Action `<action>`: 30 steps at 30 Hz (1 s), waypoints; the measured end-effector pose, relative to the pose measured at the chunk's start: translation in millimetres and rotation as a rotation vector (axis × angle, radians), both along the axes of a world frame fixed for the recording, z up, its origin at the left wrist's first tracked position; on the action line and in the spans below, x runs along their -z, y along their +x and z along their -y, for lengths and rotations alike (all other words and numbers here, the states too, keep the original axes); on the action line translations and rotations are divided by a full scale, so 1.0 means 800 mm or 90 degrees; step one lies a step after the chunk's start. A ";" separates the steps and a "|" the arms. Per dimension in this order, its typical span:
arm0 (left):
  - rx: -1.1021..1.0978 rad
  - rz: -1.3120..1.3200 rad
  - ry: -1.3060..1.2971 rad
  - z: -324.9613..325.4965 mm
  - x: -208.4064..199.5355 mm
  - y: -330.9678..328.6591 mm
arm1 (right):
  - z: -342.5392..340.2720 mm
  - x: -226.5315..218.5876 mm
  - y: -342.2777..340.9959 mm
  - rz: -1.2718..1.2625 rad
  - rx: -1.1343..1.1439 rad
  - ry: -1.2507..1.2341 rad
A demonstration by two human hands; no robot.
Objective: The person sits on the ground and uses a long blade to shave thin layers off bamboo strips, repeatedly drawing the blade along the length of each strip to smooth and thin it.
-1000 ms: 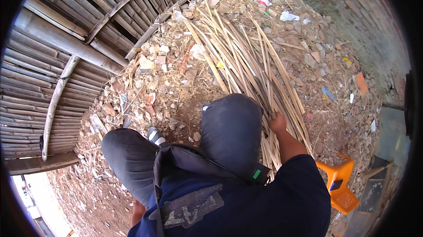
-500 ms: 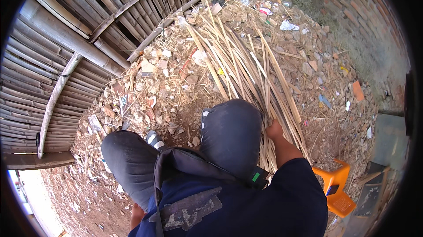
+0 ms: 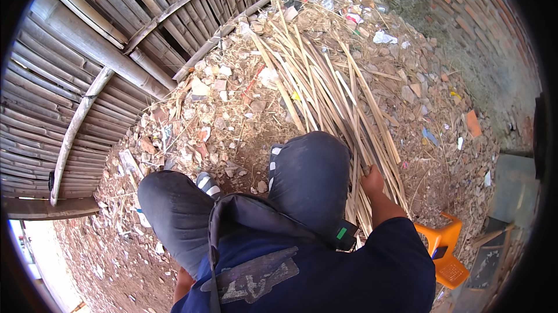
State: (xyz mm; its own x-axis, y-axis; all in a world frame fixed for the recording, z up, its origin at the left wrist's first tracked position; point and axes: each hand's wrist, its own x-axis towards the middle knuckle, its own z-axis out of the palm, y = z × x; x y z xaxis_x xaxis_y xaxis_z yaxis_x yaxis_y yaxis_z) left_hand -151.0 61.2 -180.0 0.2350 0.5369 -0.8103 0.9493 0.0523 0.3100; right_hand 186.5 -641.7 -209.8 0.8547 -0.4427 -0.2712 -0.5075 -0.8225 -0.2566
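I see sticks (image 3: 322, 86) in pale tan, streaked with straw yellow and grey-brown. On my screen the trousers (image 3: 309, 170) are dark charcoal with a bluish cast, and the navy shirt (image 3: 360, 284) carries a blotchy grey print (image 3: 256, 275). I make out a grey shoe (image 3: 207, 184) banded with white, a bright orange stool (image 3: 452, 272), a grey-brown striped bamboo fence (image 3: 58, 109), and a mottled reddish and grey brick wall (image 3: 476, 51).

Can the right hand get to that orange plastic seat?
Probably yes: the orange plastic seat is near the right sleeve, and nothing big seems between. But the right hand seems closed around sticks, so it might need to let go.
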 end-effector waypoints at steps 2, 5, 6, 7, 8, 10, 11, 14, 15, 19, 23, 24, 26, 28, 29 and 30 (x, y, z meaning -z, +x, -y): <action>0.003 0.005 0.000 0.001 0.000 -0.001 | 0.001 -0.004 -0.008 0.031 -0.001 -0.016; 0.010 0.016 -0.002 0.001 -0.001 0.002 | 0.005 -0.007 -0.014 0.099 -0.007 -0.018; 0.017 0.023 0.000 0.000 -0.002 0.004 | 0.005 -0.008 -0.014 0.117 -0.009 -0.017; 0.027 0.030 0.001 0.001 -0.003 0.003 | 0.006 -0.009 -0.013 0.135 -0.011 -0.016; 0.039 0.046 0.007 0.000 -0.006 0.007 | 0.001 -0.013 -0.008 0.152 -0.016 -0.012; 0.067 0.100 0.033 -0.003 -0.015 0.014 | -0.009 -0.029 0.007 0.186 -0.028 -0.005; 0.053 0.132 0.050 -0.009 -0.021 0.014 | -0.011 -0.041 0.016 0.198 -0.039 0.005; -0.087 0.240 0.141 -0.066 -0.008 0.014 | -0.017 -0.072 0.057 0.255 -0.077 0.127; -0.046 0.335 0.272 -0.080 -0.011 0.027 | -0.016 -0.080 0.073 0.286 -0.088 0.222; 0.071 0.510 0.566 -0.062 -0.131 0.185 | -0.045 -0.166 0.134 0.275 -0.189 0.424; 0.304 0.675 0.654 -0.002 -0.261 0.330 | -0.101 -0.265 0.180 0.180 -0.310 0.507; 0.422 0.702 0.706 0.022 -0.294 0.360 | -0.118 -0.286 0.187 0.147 -0.339 0.512; 0.562 0.742 0.718 0.064 -0.340 0.411 | -0.145 -0.315 0.198 0.087 -0.387 0.536; 0.667 0.679 0.713 0.083 -0.364 0.445 | -0.171 -0.340 0.209 0.020 -0.440 0.504; 0.680 0.646 0.748 0.087 -0.374 0.448 | -0.185 -0.349 0.217 -0.006 -0.481 0.534; 0.694 0.621 0.774 0.090 -0.375 0.458 | -0.196 -0.361 0.220 -0.021 -0.512 0.552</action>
State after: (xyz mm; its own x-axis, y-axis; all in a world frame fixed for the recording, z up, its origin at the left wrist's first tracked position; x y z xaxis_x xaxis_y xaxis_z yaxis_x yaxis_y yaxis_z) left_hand 215.4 -10.6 120.4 0.8947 -0.0423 0.4446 -0.0896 -0.9923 0.0859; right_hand 362.2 -485.0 78.7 0.7909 0.5614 -0.2437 0.0594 -0.4667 -0.8824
